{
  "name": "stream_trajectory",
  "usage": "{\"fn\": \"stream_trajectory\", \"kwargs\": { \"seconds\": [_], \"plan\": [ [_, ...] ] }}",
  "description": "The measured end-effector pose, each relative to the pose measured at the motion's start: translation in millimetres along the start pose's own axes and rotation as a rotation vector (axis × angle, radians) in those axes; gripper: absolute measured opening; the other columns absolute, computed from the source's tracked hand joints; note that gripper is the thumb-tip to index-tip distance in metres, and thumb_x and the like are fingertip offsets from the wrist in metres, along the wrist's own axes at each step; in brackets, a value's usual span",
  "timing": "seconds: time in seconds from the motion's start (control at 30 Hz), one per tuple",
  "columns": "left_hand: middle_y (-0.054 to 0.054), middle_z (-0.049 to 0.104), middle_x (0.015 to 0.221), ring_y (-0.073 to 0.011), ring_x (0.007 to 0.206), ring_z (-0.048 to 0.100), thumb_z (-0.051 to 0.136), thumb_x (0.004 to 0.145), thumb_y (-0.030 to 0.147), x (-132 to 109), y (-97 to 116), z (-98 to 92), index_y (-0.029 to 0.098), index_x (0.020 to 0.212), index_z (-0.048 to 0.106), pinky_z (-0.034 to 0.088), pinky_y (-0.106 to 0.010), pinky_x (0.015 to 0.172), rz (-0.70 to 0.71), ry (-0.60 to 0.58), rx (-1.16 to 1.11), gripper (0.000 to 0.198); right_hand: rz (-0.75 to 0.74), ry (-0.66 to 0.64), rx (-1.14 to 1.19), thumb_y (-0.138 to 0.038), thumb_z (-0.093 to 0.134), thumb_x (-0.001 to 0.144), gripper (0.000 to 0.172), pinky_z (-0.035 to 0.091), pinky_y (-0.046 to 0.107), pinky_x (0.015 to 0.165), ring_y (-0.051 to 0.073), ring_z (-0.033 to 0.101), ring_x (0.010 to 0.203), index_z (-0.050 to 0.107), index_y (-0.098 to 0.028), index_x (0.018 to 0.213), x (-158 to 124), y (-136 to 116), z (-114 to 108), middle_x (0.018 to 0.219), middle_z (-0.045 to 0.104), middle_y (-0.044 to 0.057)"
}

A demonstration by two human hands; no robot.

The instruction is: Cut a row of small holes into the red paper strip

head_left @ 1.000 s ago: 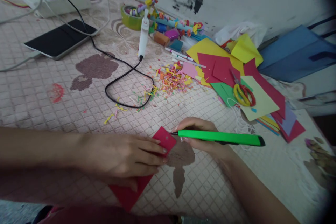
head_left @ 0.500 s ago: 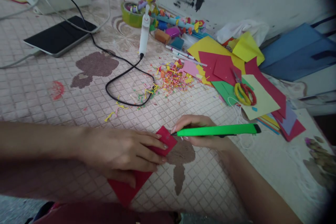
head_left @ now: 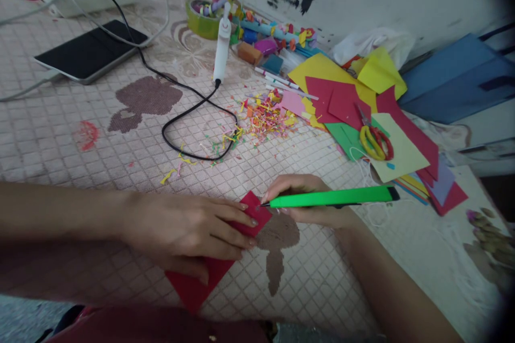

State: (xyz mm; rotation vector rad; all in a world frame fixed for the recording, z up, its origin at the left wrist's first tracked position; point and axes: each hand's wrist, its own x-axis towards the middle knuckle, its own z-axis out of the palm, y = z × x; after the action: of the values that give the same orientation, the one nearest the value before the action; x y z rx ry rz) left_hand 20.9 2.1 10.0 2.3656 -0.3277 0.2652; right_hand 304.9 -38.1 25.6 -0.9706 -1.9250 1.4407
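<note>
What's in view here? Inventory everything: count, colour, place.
red paper: one, red, front centre
green tool: one, green, front centre
paper sheets: several, multicoloured, right
scissors: one, red and yellow, on sheets
paper scraps: many, multicoloured, centre
blocks: several, multicoloured, back
tape roll: one, greenish, back
decorated sticks: several, multicoloured, back
corded device: one, white, centre
cables: several, mixed colours, left
flat device: one, black, back left
socket block: one, white, back left
bag: one, blue, right
tablecloth: one, pale, throughout
wall: one, whitish, behind
left hand: one, on red paper
right hand: one, holding green tool
</note>
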Motion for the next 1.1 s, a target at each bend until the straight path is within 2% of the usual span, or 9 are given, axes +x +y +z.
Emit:
{"fn": "stream_trajectory", "kwargs": {
  "seconds": [0.17, 0.3, 0.5, 0.6, 0.7, 0.77, 0.9, 1.0, 1.1],
  "plan": [
    [-0.016, 0.07, 0.134, -0.0258, 0.144, 0.052, 0.061, 0.096, 0.014, 1.5, 0.1, -1.2, 0.008, 0.129, 0.069, 0.035, -0.037, 0.127, 0.023, 0.045, 0.016, 0.034, 0.016, -0.013, 0.012, -0.028, 0.069, 0.088, 0.022, 0.053, 0.029, 0.068, 0.018, 0.066, 0.08, 0.076, -0.02, 0.107, -0.3, -1.9, -0.1, 0.092, 0.074, 0.005],
    [-0.017, 0.069, 0.136, -0.0262, 0.145, 0.05, 0.058, 0.098, 0.014, 1.3, -0.3, -1.9, 0.004, 0.128, 0.068, 0.03, -0.036, 0.13, 0.036, 0.007, 0.043, 0.033, 0.026, -0.005, -0.025, -0.024, 0.069, 0.088, 0.019, 0.053, 0.029, 0.068, 0.017, 0.066, 0.08, 0.076, -0.02, 0.106, -0.3, -4.3, 0.4, 0.091, 0.074, 0.005],
    [-0.014, 0.068, 0.139, -0.025, 0.147, 0.048, 0.055, 0.1, 0.016, -0.4, -1.0, -1.1, 0.008, 0.131, 0.067, 0.029, -0.035, 0.13, 0.017, -0.004, 0.033, 0.034, 0.036, -0.006, -0.064, -0.019, 0.067, 0.087, 0.021, 0.053, 0.028, 0.066, 0.018, 0.067, 0.079, 0.074, -0.02, 0.106, -0.3, -6.2, 1.4, 0.091, 0.074, 0.005],
    [-0.016, 0.068, 0.138, -0.0263, 0.145, 0.051, 0.057, 0.098, 0.014, 0.0, -0.3, -1.3, 0.005, 0.129, 0.068, 0.031, -0.036, 0.129, 0.029, 0.002, 0.039, 0.034, 0.019, -0.006, -0.114, -0.018, 0.066, 0.086, 0.022, 0.052, 0.028, 0.069, 0.017, 0.068, 0.08, 0.074, -0.02, 0.106, -0.9, -8.1, 2.4, 0.093, 0.075, 0.004],
    [-0.015, 0.069, 0.136, -0.0256, 0.145, 0.051, 0.059, 0.097, 0.013, 0.1, 1.1, -0.3, 0.009, 0.13, 0.068, 0.032, -0.038, 0.129, 0.014, 0.023, 0.032, 0.035, 0.002, 0.011, -0.174, -0.014, 0.066, 0.085, 0.025, 0.052, 0.028, 0.072, 0.017, 0.068, 0.082, 0.074, -0.022, 0.107, -2.9, -10.4, 5.9, 0.094, 0.076, 0.003],
    [-0.015, 0.07, 0.136, -0.0254, 0.146, 0.05, 0.059, 0.096, 0.013, -0.6, 1.6, 1.1, 0.01, 0.131, 0.068, 0.032, -0.038, 0.129, 0.008, 0.03, 0.025, 0.036, 0.005, 0.055, -0.19, -0.011, 0.064, 0.083, 0.027, 0.053, 0.027, 0.07, 0.017, 0.069, 0.08, 0.074, -0.022, 0.105, -5.4, -10.4, 9.9, 0.092, 0.076, 0.002],
    [-0.014, 0.067, 0.14, -0.0259, 0.148, 0.047, 0.057, 0.098, 0.014, -1.8, 1.2, 2.5, 0.009, 0.133, 0.067, 0.03, -0.037, 0.13, 0.005, 0.02, 0.038, 0.036, 0.024, 0.267, -0.174, -0.009, 0.063, 0.08, 0.025, 0.052, 0.024, 0.061, 0.015, 0.069, 0.072, 0.075, -0.023, 0.097, -12.2, -5.0, 20.6, 0.085, 0.077, 0.002],
    [-0.015, 0.066, 0.141, -0.0263, 0.148, 0.046, 0.056, 0.099, 0.015, -0.8, 1.1, 1.2, 0.005, 0.131, 0.067, 0.028, -0.035, 0.13, 0.013, -0.005, 0.064, 0.035, -0.007, 0.33, -0.181, -0.007, 0.064, 0.079, 0.026, 0.052, 0.023, 0.058, 0.014, 0.069, 0.069, 0.075, -0.024, 0.096, -15.3, -1.6, 29.3, 0.083, 0.077, 0.0],
    [-0.015, 0.067, 0.14, -0.0258, 0.147, 0.048, 0.058, 0.1, 0.016, 0.8, 1.6, 0.0, 0.005, 0.131, 0.068, 0.03, -0.035, 0.13, 0.011, -0.004, 0.063, 0.034, -0.025, 0.381, -0.233, -0.004, 0.063, 0.078, 0.029, 0.052, 0.024, 0.059, 0.013, 0.069, 0.067, 0.074, -0.025, 0.094, -15.6, -0.8, 36.7, 0.083, 0.078, 0.0]
  ]
}}
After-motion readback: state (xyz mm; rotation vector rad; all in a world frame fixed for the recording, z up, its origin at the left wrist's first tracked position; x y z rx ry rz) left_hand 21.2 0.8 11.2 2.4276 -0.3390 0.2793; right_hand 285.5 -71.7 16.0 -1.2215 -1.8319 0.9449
